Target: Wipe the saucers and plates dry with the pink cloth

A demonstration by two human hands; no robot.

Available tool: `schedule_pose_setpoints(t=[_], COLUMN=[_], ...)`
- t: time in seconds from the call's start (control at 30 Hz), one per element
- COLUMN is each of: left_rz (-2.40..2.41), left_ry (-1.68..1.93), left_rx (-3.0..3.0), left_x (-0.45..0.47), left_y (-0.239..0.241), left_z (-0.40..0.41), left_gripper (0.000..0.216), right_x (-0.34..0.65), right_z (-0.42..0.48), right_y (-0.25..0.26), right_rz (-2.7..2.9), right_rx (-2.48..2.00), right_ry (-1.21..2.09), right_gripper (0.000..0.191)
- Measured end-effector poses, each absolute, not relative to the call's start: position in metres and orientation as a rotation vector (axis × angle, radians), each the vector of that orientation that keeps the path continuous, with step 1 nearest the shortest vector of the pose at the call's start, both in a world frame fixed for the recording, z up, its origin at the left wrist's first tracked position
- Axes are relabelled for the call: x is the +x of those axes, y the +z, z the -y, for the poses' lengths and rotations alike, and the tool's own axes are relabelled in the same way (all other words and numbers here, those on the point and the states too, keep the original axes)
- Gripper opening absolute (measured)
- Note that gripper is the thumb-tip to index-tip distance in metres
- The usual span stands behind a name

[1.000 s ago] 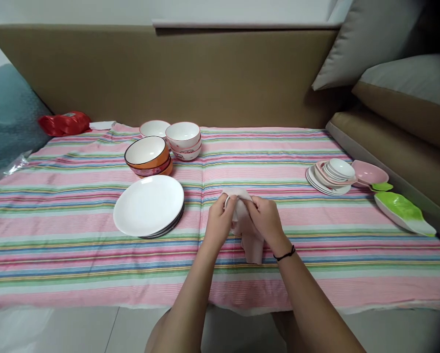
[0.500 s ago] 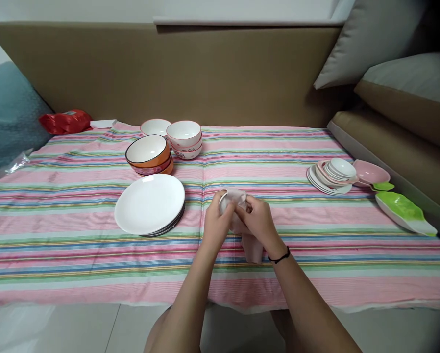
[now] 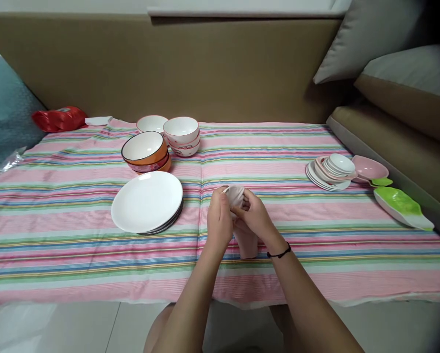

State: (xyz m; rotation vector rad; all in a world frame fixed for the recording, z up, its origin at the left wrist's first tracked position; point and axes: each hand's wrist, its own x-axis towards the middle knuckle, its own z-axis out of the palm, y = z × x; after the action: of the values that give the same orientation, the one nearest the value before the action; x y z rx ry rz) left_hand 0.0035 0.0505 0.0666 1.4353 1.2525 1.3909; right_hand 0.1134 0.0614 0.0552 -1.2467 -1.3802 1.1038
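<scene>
My left hand (image 3: pixel 220 218) is closed around the left side of a small white dish (image 3: pixel 225 189), most of it hidden by fingers and cloth. A pale pink cloth (image 3: pixel 246 243) covers the dish's inside and hangs below it. With bent fingers, my right hand (image 3: pixel 256 213) presses the cloth against the dish's right side. Both hands are held over the striped tablecloth (image 3: pixel 286 211). Left of them lies a stack of large plates (image 3: pixel 146 203), a white one on top.
Behind the plates stand orange bowls (image 3: pixel 144 149) and white red-rimmed bowls (image 3: pixel 181 130). At right are stacked small dishes (image 3: pixel 341 165), a pink dish (image 3: pixel 370 169) and a green-and-white leaf-shaped dish (image 3: pixel 400 206). A red package (image 3: pixel 60 119) lies far left; cushions (image 3: pixel 407 83) rise at right.
My right fingers have shifted from the middle of the dish to its right side, and the cloth has moved with them. My left hand has turned slightly. The view has tilted down a little.
</scene>
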Motion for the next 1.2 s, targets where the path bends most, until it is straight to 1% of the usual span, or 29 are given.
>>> schedule_pose_setpoints(t=[0.03,0.07,0.17,0.2,0.27,0.33,0.43,0.57,0.73,0.93,1.0,1.13,1.2], left_rz=[-1.253,-1.255,-1.246,-1.239,-1.23,-1.222,-1.218,-1.263,-1.239,-1.231,-1.243,-1.217,-1.181], left_ry=[1.398,1.398,1.391,1.391,1.396,1.419,1.492,1.567,1.566,1.594,1.579,1.578,1.589], left_rx=[1.432,1.423,1.432,1.445,1.442,1.387,1.278,1.173,1.217,1.278,1.279,1.372,1.437], left_x=[0.003,0.003,0.003,0.004,0.005,0.006,0.004,-0.001,-0.004,-0.005,-0.007,-0.009,-0.009], left_y=[0.066,0.065,0.065,0.066,0.068,0.072,0.076,0.079,0.079,0.077,0.077,0.077,0.078], left_z=[-0.051,-0.052,-0.053,-0.053,-0.052,-0.052,-0.052,-0.055,-0.055,-0.055,-0.055,-0.055,-0.055], left_gripper=[0.048,0.048,0.049,0.049,0.049,0.049,0.049,0.05,0.049,0.048,0.049,0.047,0.045], right_x=[0.114,0.115,0.12,0.122,0.124,0.126,0.13,0.136,0.132,0.131,0.133,0.132,0.129], right_z=[-0.062,-0.062,-0.063,-0.062,-0.062,-0.061,-0.062,-0.062,-0.061,-0.06,-0.06,-0.058,-0.058], right_y=[0.055,0.056,0.059,0.06,0.062,0.063,0.064,0.066,0.07,0.071,0.071,0.074,0.074], right_rz=[1.369,1.37,1.397,1.403,1.39,1.328,1.173,1.082,1.104,1.073,1.085,1.163,1.191], right_rx=[-1.219,-1.218,-1.314,-1.357,-1.414,-1.421,-1.371,-1.251,-1.172,-1.177,-1.167,-1.194,-1.185], right_ry=[1.142,1.142,0.994,0.926,0.822,0.795,0.845,1.0,1.174,1.062,1.052,1.079,1.098], right_gripper=[0.031,0.03,0.019,0.02,0.031,0.04,0.043,0.031,0.029,0.025,0.026,0.036,0.034])
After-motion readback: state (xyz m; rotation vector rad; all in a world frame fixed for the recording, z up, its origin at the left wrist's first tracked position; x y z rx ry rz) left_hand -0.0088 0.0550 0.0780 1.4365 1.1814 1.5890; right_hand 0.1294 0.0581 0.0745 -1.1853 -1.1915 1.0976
